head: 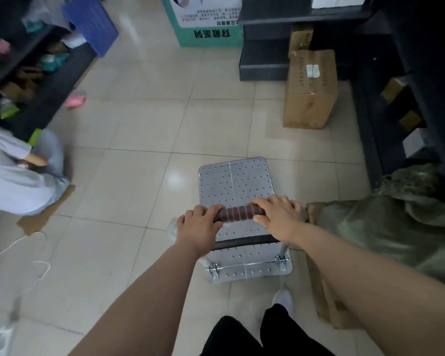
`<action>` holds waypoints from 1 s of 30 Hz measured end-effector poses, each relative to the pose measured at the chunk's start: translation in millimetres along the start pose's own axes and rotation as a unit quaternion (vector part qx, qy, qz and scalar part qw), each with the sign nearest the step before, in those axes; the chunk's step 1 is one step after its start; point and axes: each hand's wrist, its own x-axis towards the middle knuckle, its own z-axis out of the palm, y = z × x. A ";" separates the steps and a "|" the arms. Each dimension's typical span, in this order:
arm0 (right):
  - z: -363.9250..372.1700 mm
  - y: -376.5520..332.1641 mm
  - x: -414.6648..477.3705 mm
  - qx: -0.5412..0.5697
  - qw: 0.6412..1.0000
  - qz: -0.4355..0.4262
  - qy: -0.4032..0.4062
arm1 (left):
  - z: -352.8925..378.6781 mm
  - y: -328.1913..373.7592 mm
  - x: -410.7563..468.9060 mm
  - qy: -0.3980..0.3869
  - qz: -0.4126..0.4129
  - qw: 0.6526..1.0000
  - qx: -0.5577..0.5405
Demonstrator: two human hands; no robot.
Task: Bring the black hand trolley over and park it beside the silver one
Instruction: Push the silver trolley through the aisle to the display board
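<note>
Both hands, left point(199, 226) and right point(278, 214), are gripping the red-striped handle point(238, 213) of the silver trolley point(235, 181), which is standing on the tiled floor point(139, 150). The black hand trolley is not appearing in view. Judgement: let go here, well apart from the cardboard box point(310, 91), leaving room alongside.

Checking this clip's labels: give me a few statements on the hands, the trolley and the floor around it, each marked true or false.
1. Both hands grip the trolley handle. True: left hand, right hand.
2. The trolley deck is black. False: it is silver, studded metal.
3. The deck carries a box. False: it is bare; the cardboard box stands on the floor ahead to the right.
4. A pink item lies on the floor by the left shelf. True.
5. A black trolley is in view. False: none shows.
</note>
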 end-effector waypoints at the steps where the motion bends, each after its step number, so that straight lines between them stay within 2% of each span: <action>1: -6.4 5.7 9.7 -0.004 1.000 0.001 -0.004 | -1.9 5.6 9.8 -0.006 -0.006 1.000 -0.004; 11: -74.4 46.2 123.1 -0.063 0.998 0.000 0.003 | -25.5 36.2 128.2 -0.036 -0.026 0.998 -0.049; 21: -142.8 37.3 278.8 -0.059 0.998 -0.006 -0.004 | -78.1 13.3 284.7 -0.040 -0.034 0.997 -0.061; 30: -175.3 28.5 416.0 -0.066 0.997 -0.041 -0.003 | -127.9 -14.8 403.3 -0.046 -0.080 0.995 -0.045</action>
